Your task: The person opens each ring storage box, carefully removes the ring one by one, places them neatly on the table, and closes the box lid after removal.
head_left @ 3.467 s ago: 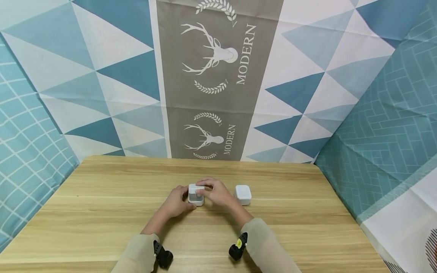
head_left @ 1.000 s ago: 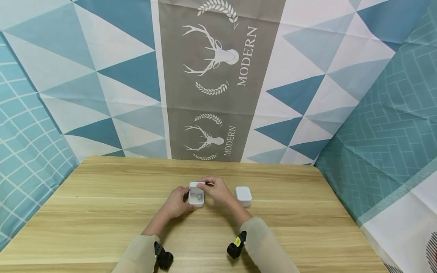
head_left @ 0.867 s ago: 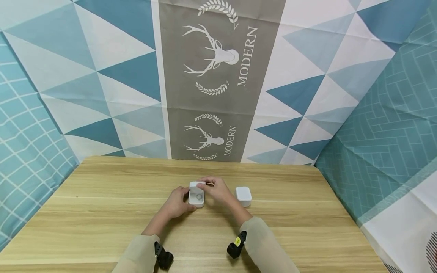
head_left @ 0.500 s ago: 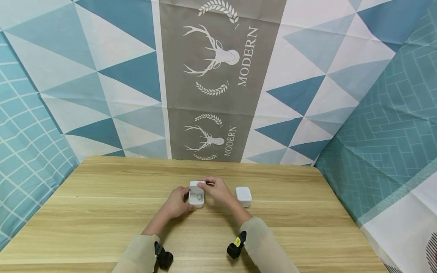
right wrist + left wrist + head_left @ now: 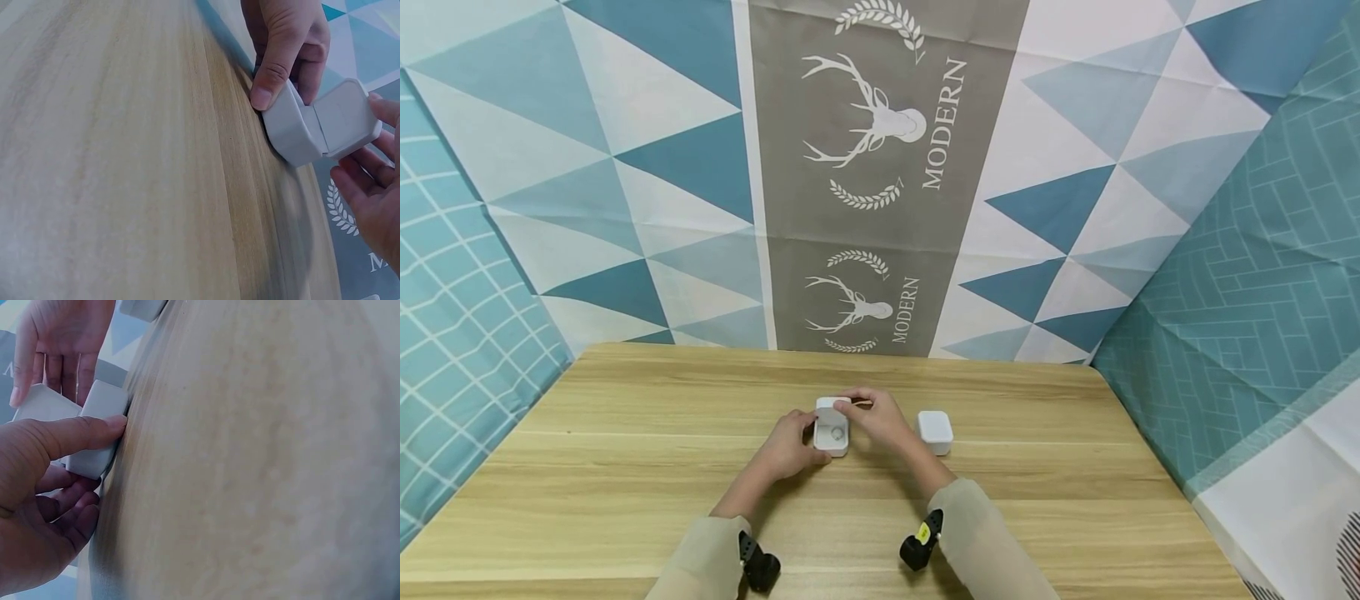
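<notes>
A small white hinged ring box (image 5: 832, 448) sits on the table in the head view, its lid (image 5: 350, 119) raised on the far side. A small ring-shaped thing (image 5: 837, 433) shows inside. My left hand (image 5: 786, 446) grips the base from the left, thumb along the near side and fingers behind, as the left wrist view shows. My right hand (image 5: 874, 419) pinches the lid from the right, with the thumb on its inner edge and fingers behind it. In the right wrist view the base (image 5: 290, 128) stands close to the wood.
A second white box (image 5: 934, 429), closed, stands to the right, near my right wrist. The wooden table (image 5: 625, 467) reaches back to a patterned cloth wall (image 5: 685, 275). Teal cloth (image 5: 1210, 333) hangs along the right side.
Since 3.5 seconds ago the lid has swung up and back, baring the inside of the box. Over the last second the lid tilts only slightly; both hands stay in place.
</notes>
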### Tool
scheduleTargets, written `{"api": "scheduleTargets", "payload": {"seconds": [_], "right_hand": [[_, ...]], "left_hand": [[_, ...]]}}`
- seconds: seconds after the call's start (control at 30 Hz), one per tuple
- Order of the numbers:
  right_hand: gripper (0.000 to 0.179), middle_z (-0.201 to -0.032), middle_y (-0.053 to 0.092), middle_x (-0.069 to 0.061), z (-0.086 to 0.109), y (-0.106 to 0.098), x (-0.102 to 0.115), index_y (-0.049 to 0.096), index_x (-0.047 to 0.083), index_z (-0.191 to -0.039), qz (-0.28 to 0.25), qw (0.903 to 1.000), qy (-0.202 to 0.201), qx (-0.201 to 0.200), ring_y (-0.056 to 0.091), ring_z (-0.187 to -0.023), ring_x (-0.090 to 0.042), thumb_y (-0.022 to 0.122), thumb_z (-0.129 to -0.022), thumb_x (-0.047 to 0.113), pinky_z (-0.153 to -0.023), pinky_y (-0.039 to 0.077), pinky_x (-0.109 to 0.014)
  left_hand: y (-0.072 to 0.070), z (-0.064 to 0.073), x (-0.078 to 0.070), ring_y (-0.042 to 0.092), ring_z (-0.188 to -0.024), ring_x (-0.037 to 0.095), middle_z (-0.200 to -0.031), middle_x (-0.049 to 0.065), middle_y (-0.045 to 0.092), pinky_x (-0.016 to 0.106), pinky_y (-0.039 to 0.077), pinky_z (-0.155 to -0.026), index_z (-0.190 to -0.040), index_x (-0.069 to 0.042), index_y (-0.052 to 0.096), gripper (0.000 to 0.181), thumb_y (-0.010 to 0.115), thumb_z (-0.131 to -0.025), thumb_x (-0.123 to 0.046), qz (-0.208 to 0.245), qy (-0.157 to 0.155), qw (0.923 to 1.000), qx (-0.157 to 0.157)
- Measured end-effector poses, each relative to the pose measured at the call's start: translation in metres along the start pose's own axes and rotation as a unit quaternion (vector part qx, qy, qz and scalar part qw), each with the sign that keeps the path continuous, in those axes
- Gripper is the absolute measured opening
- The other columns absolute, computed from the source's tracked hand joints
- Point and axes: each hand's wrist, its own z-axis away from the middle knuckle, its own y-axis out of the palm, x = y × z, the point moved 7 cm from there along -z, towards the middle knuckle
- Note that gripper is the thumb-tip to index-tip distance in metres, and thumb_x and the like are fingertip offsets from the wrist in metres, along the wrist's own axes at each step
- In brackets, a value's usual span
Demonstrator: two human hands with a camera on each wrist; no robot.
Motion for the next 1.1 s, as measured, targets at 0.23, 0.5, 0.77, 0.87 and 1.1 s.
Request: {"api": "scheduleTargets", "payload": {"seconds": [0.23, 0.5, 0.77, 0.87, 1.1], "right_hand": [[0.028, -0.107, 0.068, -0.013, 0.002, -0.006, 0.003, 0.068, 0.002, -0.109, 0.000, 0.9996, -0.020, -0.021, 0.063, -0.098, -0.025, 0.063, -0.089, 0.022, -0.083, 0.051, -0.029], [0.028, -0.101, 0.070, -0.007, 0.012, -0.018, 0.010, 0.070, 0.007, -0.105, 0.026, 0.9982, -0.020, -0.050, 0.063, -0.092, -0.018, 0.066, -0.086, 0.027, -0.081, 0.051, -0.024], [0.028, -0.097, 0.071, -0.005, 0.019, -0.026, 0.014, 0.071, 0.008, -0.102, 0.038, 0.9968, -0.024, -0.066, 0.062, -0.081, -0.012, 0.068, -0.085, 0.030, -0.073, 0.050, -0.022], [0.025, -0.096, 0.071, -0.006, 0.022, -0.029, 0.016, 0.072, 0.010, -0.098, 0.044, 0.9960, -0.031, -0.071, 0.061, -0.078, -0.012, 0.069, -0.084, 0.030, -0.069, 0.050, -0.021], [0.016, -0.089, 0.070, -0.006, 0.029, -0.030, 0.023, 0.073, 0.010, -0.093, 0.078, 0.9921, -0.071, -0.067, 0.061, -0.074, -0.013, 0.070, -0.084, 0.023, -0.065, 0.051, -0.021]], "left_hand": [[0.000, 0.001, 0.000, 0.055, -0.100, 0.026, -0.105, 0.014, 0.059, 0.046, 0.044, -0.094, -0.128, 0.008, 0.052, 0.070, 0.082, -0.067, -0.012, -0.001, 0.000, 1.0000, 0.000], [0.000, 0.002, 0.000, 0.055, -0.103, 0.029, -0.107, 0.016, 0.060, 0.047, 0.044, -0.095, -0.127, 0.010, 0.051, 0.071, 0.082, -0.067, -0.012, -0.003, 0.002, 1.0000, 0.001], [0.000, 0.000, 0.000, 0.055, -0.100, 0.027, -0.106, 0.016, 0.060, 0.046, 0.044, -0.094, -0.127, 0.009, 0.052, 0.071, 0.082, -0.067, -0.012, -0.005, 0.005, 1.0000, -0.001], [0.000, 0.000, -0.001, 0.055, -0.100, 0.027, -0.105, 0.016, 0.060, 0.046, 0.044, -0.093, -0.127, 0.009, 0.052, 0.071, 0.082, -0.067, -0.012, -0.004, 0.008, 1.0000, -0.001], [-0.001, -0.001, -0.001, 0.055, -0.099, 0.026, -0.105, 0.016, 0.060, 0.046, 0.045, -0.093, -0.128, 0.009, 0.051, 0.071, 0.082, -0.067, -0.012, 0.001, 0.009, 1.0000, 0.003]]}}
